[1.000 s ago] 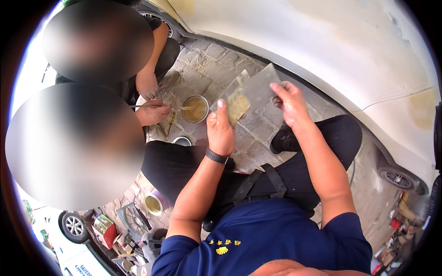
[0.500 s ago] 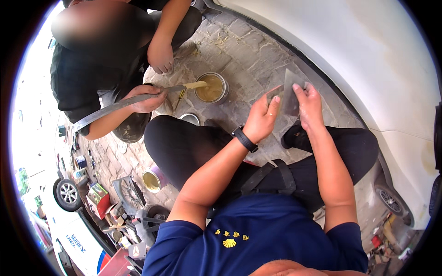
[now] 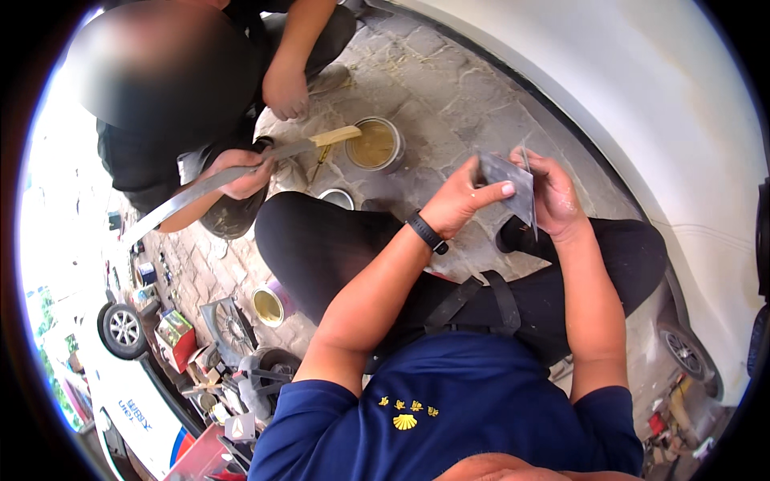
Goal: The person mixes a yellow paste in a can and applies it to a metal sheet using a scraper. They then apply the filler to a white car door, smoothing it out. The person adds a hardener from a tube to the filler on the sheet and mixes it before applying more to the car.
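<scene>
My left hand point(image 3: 459, 200), with a dark watch on its wrist, grips a flat grey putty spreader point(image 3: 512, 175), thumb on its face. Close beside it, my right hand point(image 3: 560, 200) holds a second thin putty spreader point(image 3: 532, 212), seen almost edge-on. The two blades meet or overlap between my hands; whether they touch I cannot tell. Beyond my left hand stands an open can of yellowish putty point(image 3: 374, 144). A co-worker's hand point(image 3: 245, 172) holds a long metal strip point(image 3: 188, 192) whose tip, coated in yellowish paste, is at the can's rim.
A white car body panel point(image 3: 642, 104) curves along the right. Near my left knee are a small open tin point(image 3: 337, 198) and another can point(image 3: 271, 306). Tools, boxes and a wheel point(image 3: 123, 330) crowd the lower left of the paved floor point(image 3: 433, 88).
The left hand's spreader has turned its grey face into view, while the right hand's has swung edge-on. The co-worker's strip has drawn back left, its coated tip leaving the can's middle.
</scene>
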A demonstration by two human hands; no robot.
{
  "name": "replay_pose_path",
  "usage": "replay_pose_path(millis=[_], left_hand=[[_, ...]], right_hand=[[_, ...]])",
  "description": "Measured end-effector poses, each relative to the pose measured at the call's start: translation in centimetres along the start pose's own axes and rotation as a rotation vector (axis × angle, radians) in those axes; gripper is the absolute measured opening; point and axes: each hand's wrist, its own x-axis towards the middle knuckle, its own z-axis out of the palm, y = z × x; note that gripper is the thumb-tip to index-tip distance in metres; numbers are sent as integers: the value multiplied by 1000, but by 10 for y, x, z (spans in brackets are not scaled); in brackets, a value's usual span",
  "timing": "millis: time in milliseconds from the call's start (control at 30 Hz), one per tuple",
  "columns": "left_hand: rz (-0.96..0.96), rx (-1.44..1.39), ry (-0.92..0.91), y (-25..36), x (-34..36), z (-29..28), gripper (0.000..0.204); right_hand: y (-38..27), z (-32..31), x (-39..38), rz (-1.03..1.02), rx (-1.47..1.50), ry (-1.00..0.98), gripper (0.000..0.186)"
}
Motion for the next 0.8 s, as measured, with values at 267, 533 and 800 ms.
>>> replay_pose_path(millis=[267, 533, 800], left_hand=[[159, -52, 267, -7, 2, -11, 20], [78, 320, 144, 3, -12, 6, 24], [39, 241, 238, -25, -7, -15, 25]], right_hand=[[-15, 4, -2, -427, -498, 525, 27], [7, -7, 3, -457, -771, 697, 28], [11, 10, -3, -280, -925, 405, 36]])
